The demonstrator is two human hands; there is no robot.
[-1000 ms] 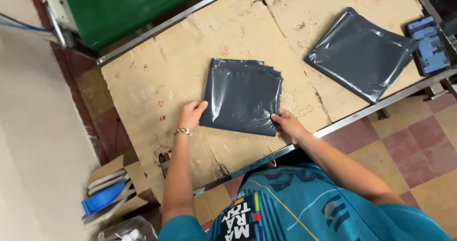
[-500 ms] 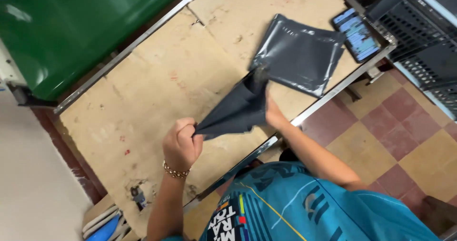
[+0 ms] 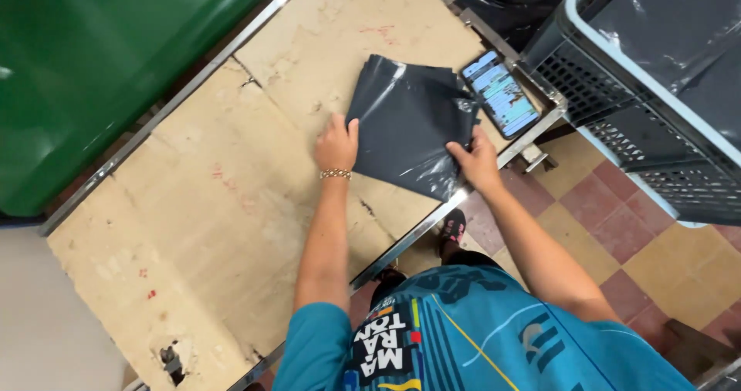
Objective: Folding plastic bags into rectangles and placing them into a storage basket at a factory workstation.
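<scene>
Change since earlier frame: the dark grey plastic bags (image 3: 409, 125), half a second before lifted and bunched between both hands above the table edge, had been set down on the stack beside the phone; both hands had come down with them.
Landmark: the worn cardboard-topped table (image 3: 193, 206) with a metal rim.
Bags, position: lay flat on the table's right end, near its front rim, one corner reaching that rim.
Left hand (image 3: 337, 142): rested on the table top at the bags' left edge, fingers curled loosely, fingertips touching the plastic; whether it gripped the edge could not be told. A bead bracelet (image 3: 335, 174) sat on the wrist.
Right hand (image 3: 476, 159): at the table's front rim, thumb and fingers pinched shut on the bags' lower right edge.
Phone (image 3: 502, 94): lay on the table's right end, screen lit, touching the bags' right edge.
Grey mesh crate (image 3: 617, 121): stood off the table's right end, lined with dark plastic.
Green container (image 3: 100, 59): stood behind the table's far rim.
Floor (image 3: 656, 267): tiled, below the table's front rim.
</scene>
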